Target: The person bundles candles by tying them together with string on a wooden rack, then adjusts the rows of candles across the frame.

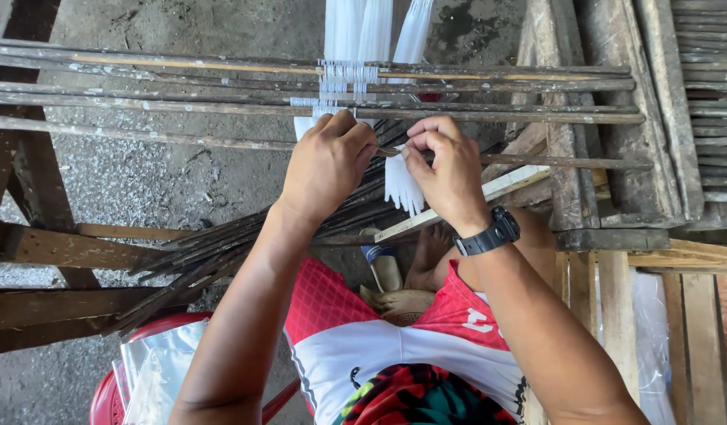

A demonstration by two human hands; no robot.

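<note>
- We see a wooden frame (40, 248) of rough, weathered beams to the left and a stack of grey planks (607, 118) to the right, both standing on a concrete floor (159, 173).
- Across the top run several long, thin horizontal rods (182, 67), lying nearly parallel and reaching from the left edge almost to the planks.
- Below them a bundle of dark sticks (206, 252) slants from lower left up toward the hands, passing under the left forearm.
- We find a red plastic stool (103, 397) at the lower left, with clear plastic bags (155, 370) lying on it.
- White strands (355, 31) hang down from the top edge, cross the rods where they are wound about them, and end in a loose white tuft (399, 185) just beneath the hands.
- The left hand (328, 161) is curled with its fingers pressed together, the thumb and forefinger pinching one end of a thin stick (388, 151).
- The right hand (446, 169), wearing a black wristwatch (489, 234), is also closed, its fingertips pinching the other end of that same thin stick, so the two hands nearly touch.
- That stick sits between the two hands, just under the lowest rod and right above the tuft.
- A sandal (381, 264) and a bare foot (426, 256) show on the floor between the forearms.
</note>
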